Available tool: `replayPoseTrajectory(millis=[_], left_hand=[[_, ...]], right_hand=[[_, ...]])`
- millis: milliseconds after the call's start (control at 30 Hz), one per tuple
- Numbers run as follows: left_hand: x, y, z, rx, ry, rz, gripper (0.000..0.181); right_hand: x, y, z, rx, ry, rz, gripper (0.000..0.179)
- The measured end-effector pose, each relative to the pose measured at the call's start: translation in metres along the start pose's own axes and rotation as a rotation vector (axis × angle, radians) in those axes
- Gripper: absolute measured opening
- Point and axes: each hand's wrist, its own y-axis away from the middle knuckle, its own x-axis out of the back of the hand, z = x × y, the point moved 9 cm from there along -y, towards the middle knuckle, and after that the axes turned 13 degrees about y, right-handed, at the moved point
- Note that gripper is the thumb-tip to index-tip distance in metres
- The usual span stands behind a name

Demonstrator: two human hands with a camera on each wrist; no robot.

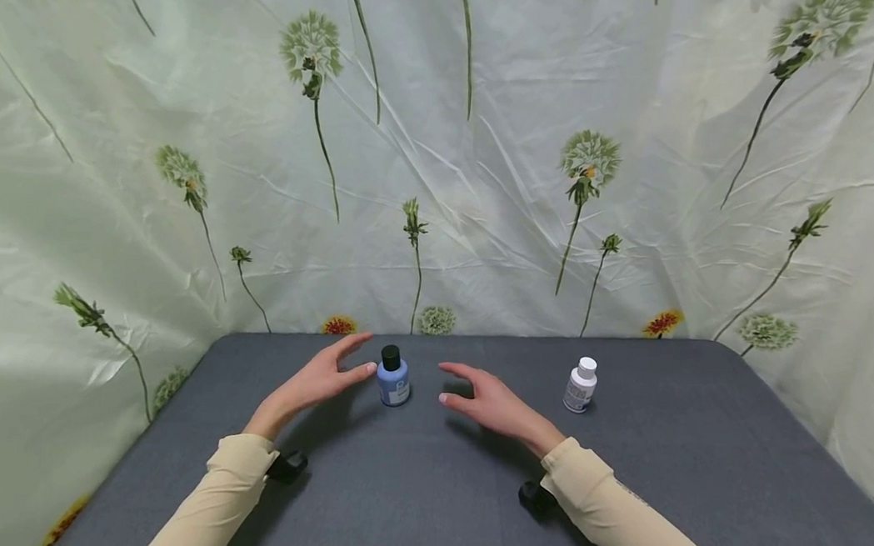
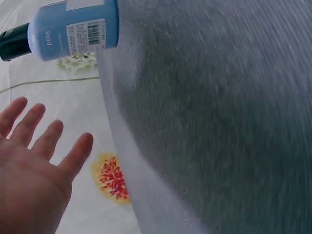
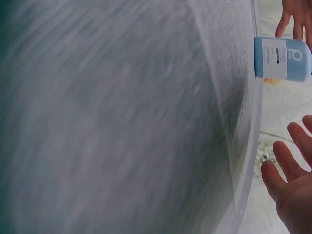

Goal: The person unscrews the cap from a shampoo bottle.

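A blue bottle [image 1: 393,382] with a black cap stands upright on the dark grey table, between the two hands. My left hand [image 1: 323,376] is just left of it, fingers spread and thumb tip right at the bottle's side. On the other side, my right hand [image 1: 491,402] hovers over the table with a gap to the bottle, thumb and fingers apart, holding nothing. In the left wrist view the bottle [image 2: 78,29] shows a barcode label, with the left hand's fingers [image 2: 78,153] extended. The right wrist view has the bottle [image 3: 282,58] beyond the right hand's relaxed fingers [image 3: 287,161].
A white bottle [image 1: 580,386] with a white cap stands upright to the right of the right hand. The grey table [image 1: 408,497] ends at the back against a pale curtain [image 1: 487,184] printed with dandelions. Each wrist carries a black device [image 1: 287,467] under a beige sleeve.
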Motion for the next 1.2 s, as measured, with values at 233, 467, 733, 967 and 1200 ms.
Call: replayPoseTrajectory(millis=[233,467,733,967,1200], left_hand=[[-0.006,-0.004,-0.002,-0.014,0.174,-0.015,0.066],[-0.008,-0.007,-0.002,-0.039,0.252,-0.001,0.065],[-0.013,-0.009,0.0,-0.034,0.347,-0.005,0.057],[-0.017,-0.014,0.001,-0.049,0.432,0.006,0.056],[-0.018,-0.015,0.001,-0.046,0.411,0.013,0.052]], right_hand=[[-0.007,-0.01,-0.005,-0.006,-0.072,0.0,0.055],[-0.014,-0.019,-0.009,-0.01,-0.161,-0.013,0.053],[-0.022,-0.031,-0.012,0.004,-0.231,0.011,0.051],[-0.028,-0.038,-0.013,-0.005,-0.288,0.046,0.052],[-0.037,-0.043,-0.013,-0.028,-0.361,0.015,0.052]])
